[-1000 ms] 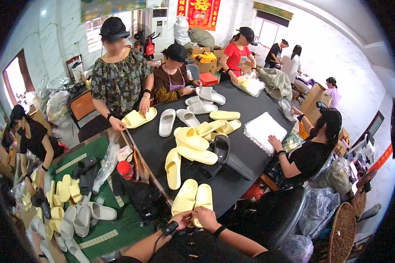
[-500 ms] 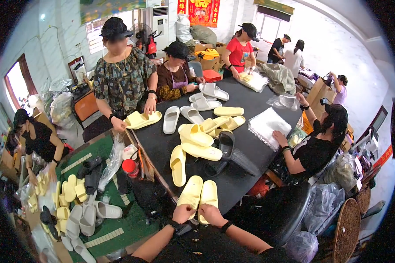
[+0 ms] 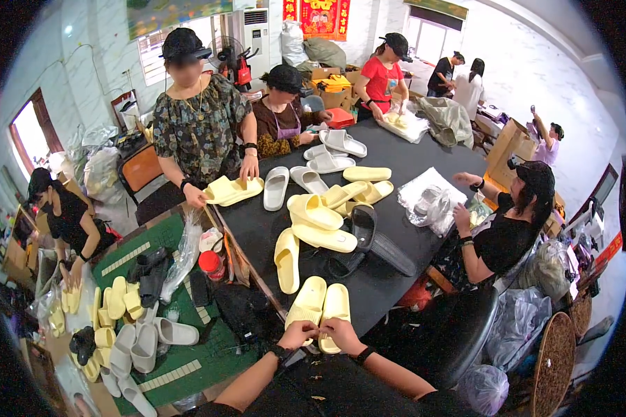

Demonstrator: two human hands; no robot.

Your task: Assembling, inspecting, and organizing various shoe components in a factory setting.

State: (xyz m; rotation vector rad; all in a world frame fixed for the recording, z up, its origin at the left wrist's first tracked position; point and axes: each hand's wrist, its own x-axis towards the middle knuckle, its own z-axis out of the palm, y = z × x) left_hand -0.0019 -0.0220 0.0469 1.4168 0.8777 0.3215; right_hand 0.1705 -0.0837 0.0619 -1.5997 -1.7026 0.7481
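On the left, the green mat (image 3: pixel 188 347) carries rows of yellow and grey slippers, and a red-capped jar (image 3: pixel 209 263) stands by the black table's (image 3: pixel 396 160) left edge. Over the last second the pair of yellow slippers (image 3: pixel 321 309) at the table's near edge has stayed put while both hands have closed in on its heel ends, so the work has moved from reaching to handling the pair. The left hand (image 3: pixel 298 335) now pinches the heel of the left slipper with a narrow grip, and the right hand (image 3: pixel 339 335) pinches the heel of the right one in the same way; the fingertips of the 2 hands nearly touch. The pair lies side by side, soles down, toes pointing toward the table's middle, pale yellow, thick-soled and smooth, with a broad single strap each. Farther along the table lie more yellow slippers, 1 black slipper (image 3: pixel 360 226) near the middle and white ones toward the far edge. At the right edge a seated person (image 3: pixel 508 222) in black handles clear plastic bags (image 3: pixel 431 201).
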